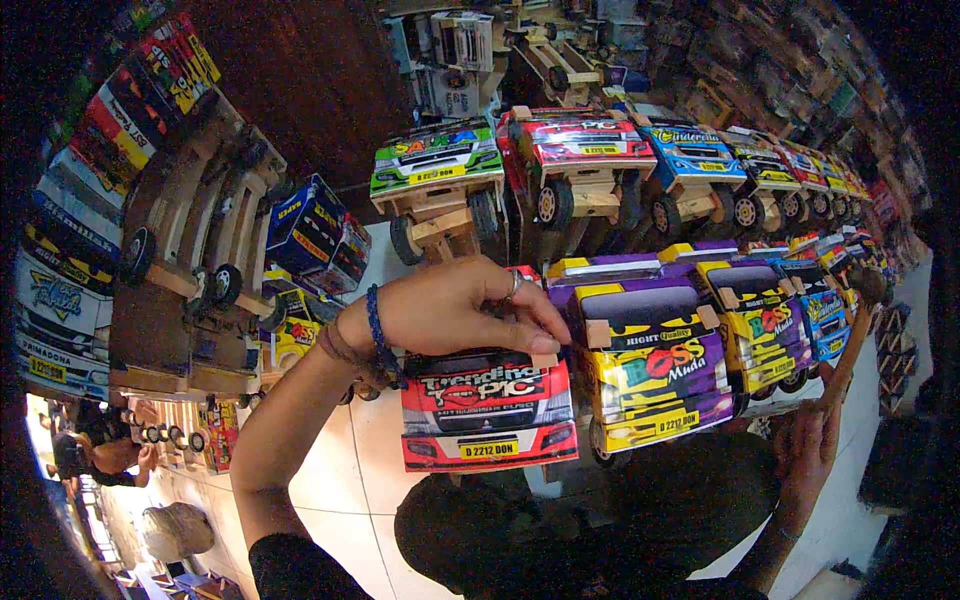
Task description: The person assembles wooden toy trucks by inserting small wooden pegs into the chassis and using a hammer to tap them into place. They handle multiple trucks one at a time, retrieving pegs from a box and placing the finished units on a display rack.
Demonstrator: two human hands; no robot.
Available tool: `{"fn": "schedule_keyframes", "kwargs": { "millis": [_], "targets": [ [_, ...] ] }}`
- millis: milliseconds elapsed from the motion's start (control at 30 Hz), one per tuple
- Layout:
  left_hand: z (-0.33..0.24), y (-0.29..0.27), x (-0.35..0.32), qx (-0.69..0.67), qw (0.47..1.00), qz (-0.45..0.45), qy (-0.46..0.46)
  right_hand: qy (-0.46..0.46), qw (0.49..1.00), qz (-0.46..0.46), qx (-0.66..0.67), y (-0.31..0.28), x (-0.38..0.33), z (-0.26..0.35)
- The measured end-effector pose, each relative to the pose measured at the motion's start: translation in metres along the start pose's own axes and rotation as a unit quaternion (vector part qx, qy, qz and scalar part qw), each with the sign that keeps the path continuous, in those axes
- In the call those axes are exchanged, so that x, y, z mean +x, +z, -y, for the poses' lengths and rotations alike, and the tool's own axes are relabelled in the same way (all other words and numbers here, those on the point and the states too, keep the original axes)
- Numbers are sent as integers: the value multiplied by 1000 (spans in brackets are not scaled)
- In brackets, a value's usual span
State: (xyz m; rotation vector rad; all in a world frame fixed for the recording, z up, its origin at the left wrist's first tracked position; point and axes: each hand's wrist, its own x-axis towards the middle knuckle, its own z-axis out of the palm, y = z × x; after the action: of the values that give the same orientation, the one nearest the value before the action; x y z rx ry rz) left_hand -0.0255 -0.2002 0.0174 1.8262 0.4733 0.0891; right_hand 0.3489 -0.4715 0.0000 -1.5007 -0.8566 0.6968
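Resting on the red toy truck [487,410], left hand [455,310] fingers curl over its roof edge; right hand [812,450] grips a wooden stick [850,360] beside tightly packed trucks.

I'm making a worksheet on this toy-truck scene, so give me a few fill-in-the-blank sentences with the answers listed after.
1. The left hand rests on top of the toy truck whose front is mostly ____.
2. On the left wrist sits a bead bracelet coloured ____.
3. To the red truck's right stands a truck in yellow and ____.
4. The right hand touches a ____ stick.

Missing words: red; blue; purple; wooden
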Motion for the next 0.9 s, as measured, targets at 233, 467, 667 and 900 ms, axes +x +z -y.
{"fn": "schedule_keyframes", "kwargs": {
  "millis": [233,467,667,900],
  "targets": [
    [18,-3,5,44,996,-33,71,-27,997,3,-70,10,6,1],
    [29,2,3,99,982,-91,132,-15,988,115,-99,27,12,17],
    [35,1,7,90,980,-95,153,41,971,175,-156,44,15,36],
    [37,0,16,83,983,-79,145,31,949,241,-201,66,23,48]
  ]
}}
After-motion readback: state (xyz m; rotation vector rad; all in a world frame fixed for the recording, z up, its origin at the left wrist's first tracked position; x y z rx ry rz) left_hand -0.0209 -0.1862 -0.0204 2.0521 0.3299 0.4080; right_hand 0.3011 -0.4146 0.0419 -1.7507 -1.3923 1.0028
